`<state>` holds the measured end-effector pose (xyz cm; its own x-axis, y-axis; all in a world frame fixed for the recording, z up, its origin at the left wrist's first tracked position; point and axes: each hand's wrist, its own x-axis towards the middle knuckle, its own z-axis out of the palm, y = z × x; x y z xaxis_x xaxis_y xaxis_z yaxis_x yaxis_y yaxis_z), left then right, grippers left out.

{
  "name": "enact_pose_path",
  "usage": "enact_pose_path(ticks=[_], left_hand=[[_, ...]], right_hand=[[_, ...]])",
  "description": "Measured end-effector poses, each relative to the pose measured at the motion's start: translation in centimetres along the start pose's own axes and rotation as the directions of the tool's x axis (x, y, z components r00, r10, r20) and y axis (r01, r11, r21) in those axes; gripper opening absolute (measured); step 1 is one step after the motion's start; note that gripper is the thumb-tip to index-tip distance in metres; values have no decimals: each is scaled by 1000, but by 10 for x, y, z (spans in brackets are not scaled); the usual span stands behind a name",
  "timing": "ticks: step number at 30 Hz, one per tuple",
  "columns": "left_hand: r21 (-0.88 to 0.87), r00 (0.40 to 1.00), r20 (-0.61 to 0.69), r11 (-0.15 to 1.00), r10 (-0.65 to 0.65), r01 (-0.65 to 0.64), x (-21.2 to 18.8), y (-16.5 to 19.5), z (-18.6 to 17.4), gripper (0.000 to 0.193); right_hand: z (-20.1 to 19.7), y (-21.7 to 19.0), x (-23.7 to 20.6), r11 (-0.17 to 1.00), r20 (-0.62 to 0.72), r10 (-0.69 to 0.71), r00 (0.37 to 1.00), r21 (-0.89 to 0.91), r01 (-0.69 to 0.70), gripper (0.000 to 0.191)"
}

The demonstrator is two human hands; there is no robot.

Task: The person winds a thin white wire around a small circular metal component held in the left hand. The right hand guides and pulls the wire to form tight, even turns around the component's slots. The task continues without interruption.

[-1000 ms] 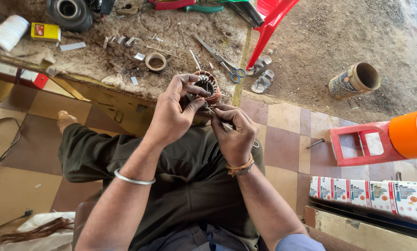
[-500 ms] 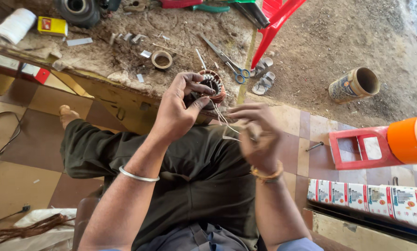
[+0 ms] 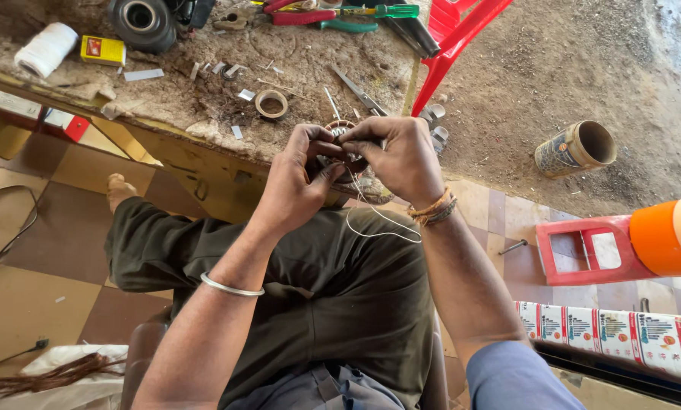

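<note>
Head view: dusty tabletop (image 3: 204, 106) up top, dark-trousered lap below. Left hand (image 3: 299, 178) and right hand (image 3: 401, 159) together above lap, fingers closed around small wound coil (image 3: 344, 156), pinching thin white thread (image 3: 378, 224) looping down.

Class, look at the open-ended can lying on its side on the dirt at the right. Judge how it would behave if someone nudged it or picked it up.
The can lies on its side and is round, so a nudge would probably roll it, though the rough ground may stop it soon. Its open end looks empty, so it is likely light. It seems rigid, probably easy to hold.
</note>
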<state>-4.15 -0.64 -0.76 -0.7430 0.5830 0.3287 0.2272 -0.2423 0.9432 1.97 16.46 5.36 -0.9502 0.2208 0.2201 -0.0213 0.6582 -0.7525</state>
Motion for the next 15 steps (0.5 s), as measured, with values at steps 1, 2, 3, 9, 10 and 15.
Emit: enact_pose_path(ticks=[1,2,3,9,10,15], left_hand=[[46,1000,1,999,-3,3,0,0,-1,35],[91,1000,4,996,-6,6,0,0,-1,35],[78,1000,11,997,-26,25,0,0,-2,34],[21,998,49,999,-31,30,3,-3,-1,31],[28,999,45,999,-19,18,4,-3,-1,31],[160,999,19,986,41,-44,3,-1,0,30]], right_hand=[[1,2,-2,999,-43,-39,998,-2,39,12],[3,4,-4,997,-87,-76,993,-7,76,10],[6,7,-6,994,-129,-111,986,-10,110,9],[19,20,0,971,-260,-220,940,32,237,8],[19,21,2,959,-291,-240,926,79,274,7],[6,13,-3,849,-492,-486,722,-72,523,8]])
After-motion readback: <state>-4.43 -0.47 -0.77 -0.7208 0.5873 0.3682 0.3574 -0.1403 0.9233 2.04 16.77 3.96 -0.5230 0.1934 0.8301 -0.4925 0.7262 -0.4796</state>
